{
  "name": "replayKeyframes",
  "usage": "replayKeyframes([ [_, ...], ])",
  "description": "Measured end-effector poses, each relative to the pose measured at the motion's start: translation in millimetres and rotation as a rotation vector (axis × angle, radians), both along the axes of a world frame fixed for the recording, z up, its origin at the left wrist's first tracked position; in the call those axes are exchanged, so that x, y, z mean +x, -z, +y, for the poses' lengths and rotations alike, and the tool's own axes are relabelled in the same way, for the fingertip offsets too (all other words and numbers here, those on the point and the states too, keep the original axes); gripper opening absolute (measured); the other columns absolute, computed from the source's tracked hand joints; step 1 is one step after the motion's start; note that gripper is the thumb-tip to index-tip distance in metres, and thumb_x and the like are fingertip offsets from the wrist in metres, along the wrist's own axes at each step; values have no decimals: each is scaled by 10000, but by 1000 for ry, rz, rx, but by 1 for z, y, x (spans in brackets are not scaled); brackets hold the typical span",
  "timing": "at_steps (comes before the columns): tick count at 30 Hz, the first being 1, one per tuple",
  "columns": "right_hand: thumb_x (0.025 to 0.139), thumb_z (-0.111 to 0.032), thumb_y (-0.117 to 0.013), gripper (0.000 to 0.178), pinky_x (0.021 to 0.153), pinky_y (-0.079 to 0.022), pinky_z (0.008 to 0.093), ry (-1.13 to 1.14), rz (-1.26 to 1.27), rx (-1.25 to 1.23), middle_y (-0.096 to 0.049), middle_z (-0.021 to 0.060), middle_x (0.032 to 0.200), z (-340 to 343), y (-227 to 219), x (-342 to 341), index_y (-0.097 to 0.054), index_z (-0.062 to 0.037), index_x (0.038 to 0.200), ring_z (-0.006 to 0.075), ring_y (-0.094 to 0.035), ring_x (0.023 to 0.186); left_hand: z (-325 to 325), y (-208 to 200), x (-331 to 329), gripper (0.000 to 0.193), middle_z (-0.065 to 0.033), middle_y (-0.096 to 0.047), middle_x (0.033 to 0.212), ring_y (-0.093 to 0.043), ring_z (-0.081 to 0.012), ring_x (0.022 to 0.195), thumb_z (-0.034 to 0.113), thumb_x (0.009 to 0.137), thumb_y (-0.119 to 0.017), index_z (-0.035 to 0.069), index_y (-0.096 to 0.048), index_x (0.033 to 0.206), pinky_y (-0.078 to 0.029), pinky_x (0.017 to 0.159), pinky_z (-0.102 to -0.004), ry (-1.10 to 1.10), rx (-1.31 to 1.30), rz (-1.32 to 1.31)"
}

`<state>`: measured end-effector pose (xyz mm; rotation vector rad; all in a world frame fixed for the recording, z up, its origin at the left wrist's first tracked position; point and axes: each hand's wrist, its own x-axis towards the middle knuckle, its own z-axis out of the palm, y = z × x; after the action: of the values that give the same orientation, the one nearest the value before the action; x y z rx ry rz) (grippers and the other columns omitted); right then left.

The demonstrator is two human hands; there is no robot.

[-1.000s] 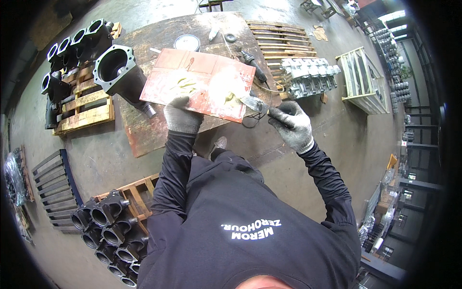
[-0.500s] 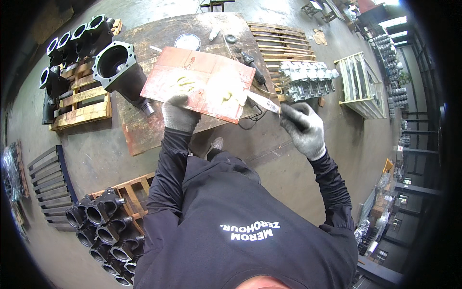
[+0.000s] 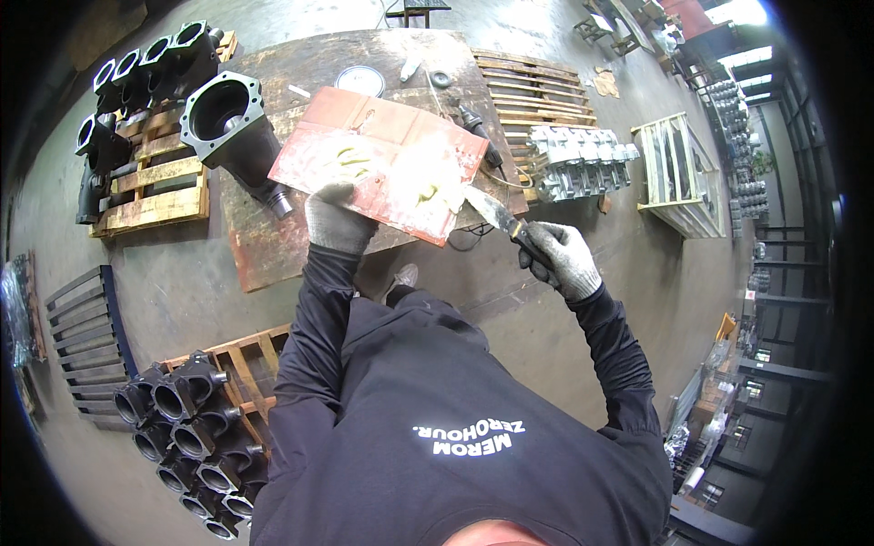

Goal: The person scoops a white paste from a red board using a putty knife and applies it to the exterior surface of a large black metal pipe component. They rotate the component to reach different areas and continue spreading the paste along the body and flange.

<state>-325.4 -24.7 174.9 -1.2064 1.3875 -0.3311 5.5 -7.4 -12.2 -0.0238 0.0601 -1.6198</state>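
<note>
Before the person's chest, in the head view, the gloved left hand [image 3: 339, 218] grips the near left edge of a reddish sheet [image 3: 319, 114], its thumb on top; two patches of yellowish paste [image 3: 350, 162] lie on the sheet, which is held above a worn wooden tabletop [image 3: 259, 250]; the gloved right hand [image 3: 560, 257] is closed around the dark handle of a putty knife [image 3: 496, 217], its blade tip at the sheet's right edge, contact unclear; a black flanged casting [image 3: 264, 162] lies left of the sheet.
</note>
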Motion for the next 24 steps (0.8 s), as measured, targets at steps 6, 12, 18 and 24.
replayKeyframes([
  [6,1046,-353,-624,346,452,-368,203,19,124,-31,-691,34,753,5,-28,-14,-714,-24,1103,32,-506,523,0,1,1,518,-172,-665,1334,-623,-352,1269,59,820,-517,-40,-591,1323,-457,1146,-515,20,64,-13],
  [12,1050,-276,-628,302,451,-379,220,-16,157,-282,-703,45,750,-1,-36,2,-734,7,1044,32,-516,527,-3,-2,0,529,-174,-667,1321,-629,-349,1257,50,804,-527,-34,-590,1322,-463,1138,-515,16,79,-49],
  [18,1035,-302,-648,310,463,-406,223,-126,329,-227,-699,21,724,-9,-36,7,-763,-15,1021,32,-527,533,-1,-4,2,479,-159,-661,1313,-642,-303,1213,32,850,-511,-43,-577,1319,-496,1099,-461,-36,104,-219],
  [24,1031,-310,-650,318,448,-400,228,-155,251,-163,-692,19,709,1,-28,7,-761,-15,997,31,-513,512,-3,3,2,506,-171,-658,1322,-634,-339,1237,66,831,-500,-33,-579,1321,-490,1104,-501,-130,123,-506],
])
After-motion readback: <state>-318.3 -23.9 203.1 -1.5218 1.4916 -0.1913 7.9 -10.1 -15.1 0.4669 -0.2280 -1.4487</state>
